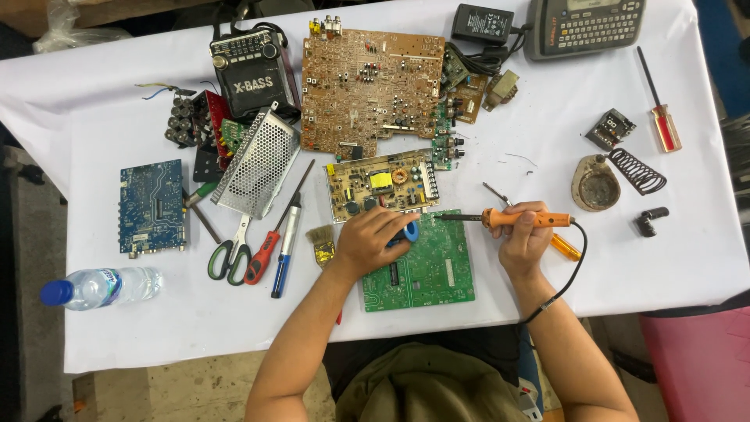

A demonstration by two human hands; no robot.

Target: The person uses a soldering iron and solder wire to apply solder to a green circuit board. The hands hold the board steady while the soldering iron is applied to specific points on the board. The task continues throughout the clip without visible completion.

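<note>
Near the desk's point(594, 266) front edge, the left hand point(369, 241) presses on a green circuit board point(426, 270) while gripping a small blue object point(409, 231), and the right hand point(525, 234) holds an orange soldering iron point(516, 219), tip over the board's far edge.

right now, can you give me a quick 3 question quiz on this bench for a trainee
1. True or false: the right hand holds an orange-handled soldering iron.
2. Which board lies under the left hand? A) blue board B) green board C) large brown board
3. Fill in: the scissors have ___ handles.

Key: 1 true; 2 B; 3 green
</note>
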